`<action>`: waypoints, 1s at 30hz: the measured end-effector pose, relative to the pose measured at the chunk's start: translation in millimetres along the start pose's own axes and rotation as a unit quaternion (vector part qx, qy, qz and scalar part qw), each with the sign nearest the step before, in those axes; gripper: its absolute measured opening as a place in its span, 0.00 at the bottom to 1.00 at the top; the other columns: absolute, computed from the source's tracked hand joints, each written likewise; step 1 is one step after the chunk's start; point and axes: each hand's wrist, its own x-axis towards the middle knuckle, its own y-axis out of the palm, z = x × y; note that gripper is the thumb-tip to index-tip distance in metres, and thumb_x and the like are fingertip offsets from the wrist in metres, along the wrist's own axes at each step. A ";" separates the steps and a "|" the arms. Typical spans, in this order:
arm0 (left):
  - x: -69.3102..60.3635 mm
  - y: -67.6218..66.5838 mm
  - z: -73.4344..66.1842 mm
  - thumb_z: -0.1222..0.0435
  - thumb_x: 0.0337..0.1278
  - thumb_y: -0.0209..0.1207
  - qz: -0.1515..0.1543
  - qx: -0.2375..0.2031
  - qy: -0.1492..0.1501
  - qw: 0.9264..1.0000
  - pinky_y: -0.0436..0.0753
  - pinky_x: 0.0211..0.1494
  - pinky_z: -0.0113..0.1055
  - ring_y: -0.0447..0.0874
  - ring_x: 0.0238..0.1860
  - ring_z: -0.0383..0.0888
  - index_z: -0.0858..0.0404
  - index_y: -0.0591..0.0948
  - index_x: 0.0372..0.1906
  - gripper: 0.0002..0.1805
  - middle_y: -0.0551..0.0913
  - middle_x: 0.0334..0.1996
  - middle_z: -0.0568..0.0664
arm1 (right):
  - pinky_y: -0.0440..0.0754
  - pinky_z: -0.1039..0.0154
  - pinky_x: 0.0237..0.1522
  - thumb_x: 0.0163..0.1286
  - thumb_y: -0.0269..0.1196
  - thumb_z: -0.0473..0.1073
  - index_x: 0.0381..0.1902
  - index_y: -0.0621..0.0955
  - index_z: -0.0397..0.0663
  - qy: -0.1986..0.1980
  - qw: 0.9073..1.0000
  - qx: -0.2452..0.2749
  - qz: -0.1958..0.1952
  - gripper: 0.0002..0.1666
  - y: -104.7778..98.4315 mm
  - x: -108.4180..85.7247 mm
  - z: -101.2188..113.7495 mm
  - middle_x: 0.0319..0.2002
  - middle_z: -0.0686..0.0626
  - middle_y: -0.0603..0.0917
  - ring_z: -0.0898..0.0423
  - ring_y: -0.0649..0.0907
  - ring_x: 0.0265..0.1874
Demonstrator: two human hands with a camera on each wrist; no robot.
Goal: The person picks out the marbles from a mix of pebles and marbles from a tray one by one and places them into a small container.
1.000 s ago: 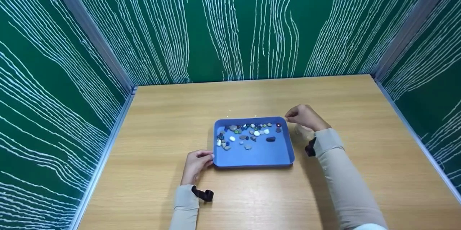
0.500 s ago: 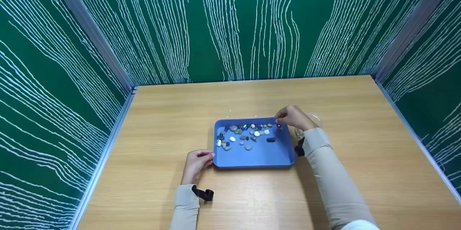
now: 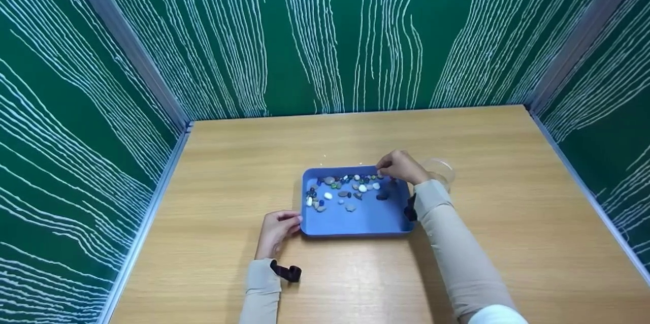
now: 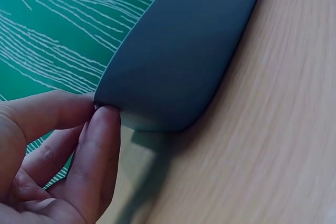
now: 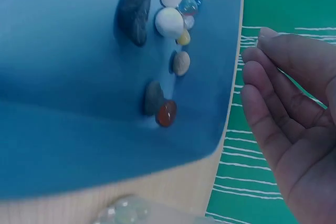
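Left fingers grip the blue tray; stones lie near right fingers

Your head camera looks forward and down at the desk; your wrist cameras, much closer, share the tray with it: left outside, right inside.

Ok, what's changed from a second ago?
The right hand has moved left along the far rim of the tray, uncovering the rim of the clear container; no pick-up or release shows. The left hand still pinches the tray's left side; tray and stones look unmoved.
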 end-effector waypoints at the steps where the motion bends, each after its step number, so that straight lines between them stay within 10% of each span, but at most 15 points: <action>1: -0.2 -0.1 -0.1 0.78 0.49 0.64 0.000 -0.001 -0.002 1.000 0.87 0.38 0.29 0.84 0.29 0.38 0.81 0.80 0.44 0.15 0.83 0.31 0.51 | 0.84 0.54 0.44 0.67 0.60 0.36 0.48 0.84 0.40 -0.002 1.000 -0.003 0.000 0.13 1.4 1.0 0.7 0.46 0.40 0.85 0.42 0.82 0.42; 30: -1.1 -0.1 -2.1 0.78 0.52 0.62 0.009 -0.004 -0.011 1.000 0.87 0.40 0.29 0.84 0.33 0.41 0.82 0.78 0.48 0.17 0.84 0.42 0.65 | 0.85 0.51 0.43 0.64 0.61 0.31 0.42 0.85 0.32 -0.103 0.991 -0.077 -0.037 0.11 41.5 19.4 4.4 0.42 0.36 0.86 0.46 0.84 0.40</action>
